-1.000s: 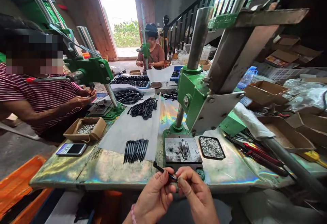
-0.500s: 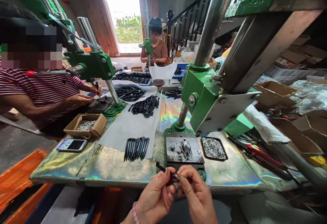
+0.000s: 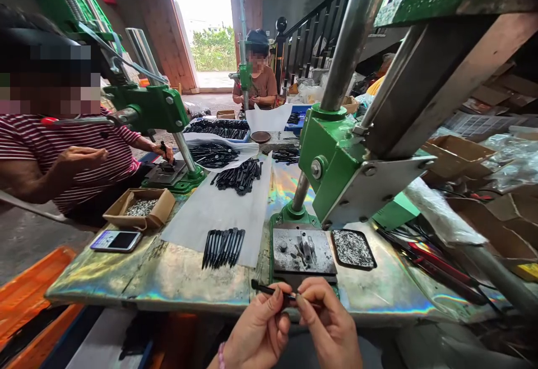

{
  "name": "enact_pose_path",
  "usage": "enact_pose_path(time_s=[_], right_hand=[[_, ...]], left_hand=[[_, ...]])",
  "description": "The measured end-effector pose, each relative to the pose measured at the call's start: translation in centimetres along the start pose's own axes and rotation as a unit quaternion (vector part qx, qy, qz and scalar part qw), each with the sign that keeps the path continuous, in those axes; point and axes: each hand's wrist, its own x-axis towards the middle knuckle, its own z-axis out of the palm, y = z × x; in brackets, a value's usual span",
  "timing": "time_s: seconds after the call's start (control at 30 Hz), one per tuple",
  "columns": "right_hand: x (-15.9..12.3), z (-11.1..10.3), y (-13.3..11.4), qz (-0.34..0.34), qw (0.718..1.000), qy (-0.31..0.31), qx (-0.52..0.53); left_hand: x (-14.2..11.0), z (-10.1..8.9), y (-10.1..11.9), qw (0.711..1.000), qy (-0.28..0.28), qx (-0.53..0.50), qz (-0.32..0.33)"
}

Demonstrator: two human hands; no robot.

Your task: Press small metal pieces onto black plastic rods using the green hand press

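Observation:
Close to the table's front edge, a slim black piece with a wider, bent end (image 3: 263, 286) is held between both hands. My left hand (image 3: 263, 324) pinches it between thumb and fingers, with the bent end sticking out to the left. My right hand (image 3: 325, 316) is closed at the other end, thumb against fingers; any small part there is hidden. Just beyond stands the green hand press (image 3: 325, 158), its metal base plate (image 3: 290, 251) bearing a small fixture (image 3: 307, 247). A black tray of small silvery metal parts (image 3: 353, 248) lies right of the base.
A row of similar black pieces (image 3: 223, 247) lies on white sheeting (image 3: 185, 229), with a heap (image 3: 239, 175) behind. At left are a phone (image 3: 115, 240) and a cardboard box of metal parts (image 3: 168, 209). A co-worker (image 3: 84, 150) sits at another press; another person (image 3: 264, 80) sits farther back.
My hands and the black piece have shifted slightly down, still together. At left, the co-worker's hands have parted: one is raised near the chest, the other at the press base with a black piece.

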Motion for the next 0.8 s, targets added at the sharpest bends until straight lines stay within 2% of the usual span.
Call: enact_pose_path(time_s=[0.17,0.3,0.43,0.57,0.67,0.73,0.8], right_hand=[[0.0,-0.2,0.8,-0.008,1.0,0.016,-0.003],[0.3,-1.5,2.7,0.079,0.994,0.033,0.072],[1.1,-3.0,5.0,0.147,0.984,0.09,0.035],[1.7,-3.2,6.7,0.113,0.985,0.117,-0.054],[1.8,-2.8,7.2,0.096,0.984,0.13,-0.078],[1.7,-2.5,7.2,0.089,0.983,0.136,-0.087],[1.6,-2.4,7.1,0.084,0.982,0.139,-0.096]], left_hand=[[0.8,0.4,-0.1,1.0,-0.014,0.017,-0.004],[1.3,1.4,0.8,0.997,-0.03,0.057,0.033],[2.2,2.6,2.4,0.99,-0.047,0.102,0.079],[3.8,3.9,3.9,0.981,-0.081,0.148,0.097],[5.1,5.0,4.7,0.967,-0.108,0.2,0.114],[6.0,5.7,5.0,0.95,-0.119,0.253,0.139],[6.8,6.4,5.1,0.921,-0.118,0.328,0.172]])
